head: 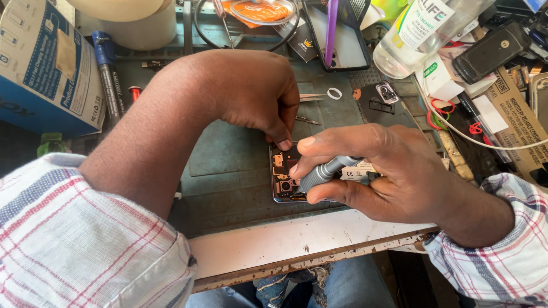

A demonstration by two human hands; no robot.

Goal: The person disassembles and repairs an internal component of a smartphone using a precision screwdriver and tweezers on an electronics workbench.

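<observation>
An opened phone (285, 177), its circuit boards exposed, lay on a grey-green work mat (228, 165) near the front edge of the desk (297, 242), partly hidden under two hands. The right hand (388, 171) had its fingers wrapped around a grey metal screwdriver (326, 171) over the phone, while the left hand (251, 94) pressed curled fingers on the phone's top edge. Tweezers (311, 97), a small white ring (335, 93), a clear bottle (416, 34) and a blue carton (45, 68) crowded the desk beyond.

My left hand (251, 94) and right hand (388, 171) are bare, no gloves or rings. Both forearms leave rolled sleeves (74, 239) of white cloth checked in red and blue. Below the sleeves, blue jeans (348, 285) cover my legs.
</observation>
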